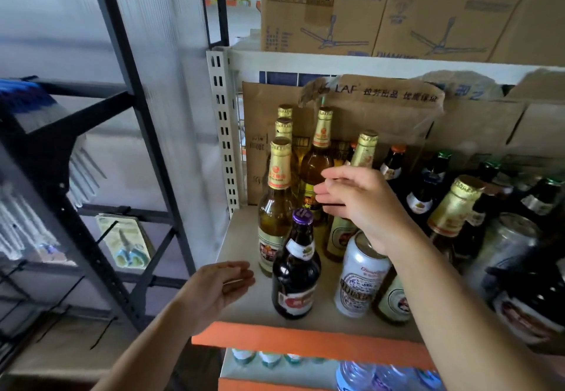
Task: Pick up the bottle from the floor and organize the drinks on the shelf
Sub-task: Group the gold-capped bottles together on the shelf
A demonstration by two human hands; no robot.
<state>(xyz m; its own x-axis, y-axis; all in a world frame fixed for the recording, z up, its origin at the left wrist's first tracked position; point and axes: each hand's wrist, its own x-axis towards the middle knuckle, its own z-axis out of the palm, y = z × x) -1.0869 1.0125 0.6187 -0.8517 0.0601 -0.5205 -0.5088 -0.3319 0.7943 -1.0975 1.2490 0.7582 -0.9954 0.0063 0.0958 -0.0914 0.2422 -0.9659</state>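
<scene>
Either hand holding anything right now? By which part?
Left hand is empty. Right hand, fingers straight, covers the shoulder of the gold-foil bottle; no grip shows.

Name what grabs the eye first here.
A shelf crowded with beer: tall gold-necked amber bottles at back left, a dark purple-capped bottle and a silver can in front. The right hand reaches in among the amber bottles, fingers loose. The left hand hovers open at the shelf's left front edge.

Gold-capped bottle (363, 153) stands partly behind right hand (363, 207).
</scene>
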